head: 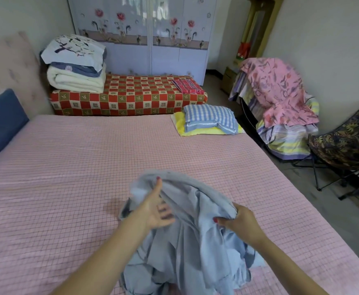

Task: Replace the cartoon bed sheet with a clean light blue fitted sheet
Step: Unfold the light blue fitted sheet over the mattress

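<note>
Bunched blue sheet [187, 241] (crumpled) pinched by right hand [241, 221]; left hand [156, 206] spread beneath.

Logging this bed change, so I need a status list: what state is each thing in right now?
light blue sheet: bunched, not spread
left hand: fingers straight, against the sheet
right hand: gripping a fold
mattress pad: bare, pink
striped pillow: on the far corner
wardrobe: doors closed

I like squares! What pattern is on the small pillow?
Blue and white checks on the small pillow, seen from the head view.
</note>
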